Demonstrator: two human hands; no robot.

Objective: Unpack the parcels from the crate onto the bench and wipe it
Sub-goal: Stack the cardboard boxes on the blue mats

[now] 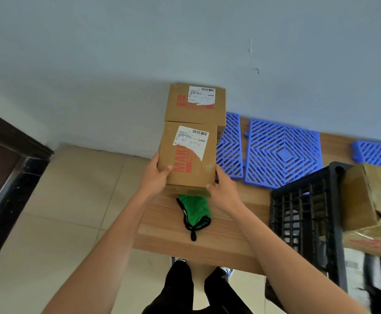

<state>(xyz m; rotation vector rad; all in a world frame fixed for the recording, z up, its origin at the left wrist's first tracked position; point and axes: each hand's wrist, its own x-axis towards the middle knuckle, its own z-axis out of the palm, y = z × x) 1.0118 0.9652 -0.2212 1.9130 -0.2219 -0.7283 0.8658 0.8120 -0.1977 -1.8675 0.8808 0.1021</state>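
**Bench stock: two parcels out, one in hand**

- Front box (188, 155): brown cardboard, red lettering, white shipping label with a torn lower corner. It is sitting at the left end of the bench (230, 223), its far edge touching the box behind it. Both hands are holding it.
- Left hand (155, 177): is gripping the left side of the front box, thumb lying over the top face, fingers hidden behind the side.
- Right hand (224, 191): is gripping the near right corner of the same box, thumb pressing on the top edge, fingers wrapping the right side.
- Back box (196, 105): same cardboard and red print, labelled on top, standing against the wall (139, 53) at the bench's far edge.
- Cloth (195, 211): green with black trim and a black loop, lying crumpled on the bench just in front of the front box, between the person's forearms.
- Crate (307, 220): black lattice plastic, standing on the bench to the right, well apart from the two boxes.
- Large carton (371, 200): brown, taped, tilting out of the crate's top.
- Blue grids (280, 152): flat plastic lattice panels lying on the bench along the wall, behind the crate and right of the boxes.
- Floor (60, 211): beige tiles, left of the bench.
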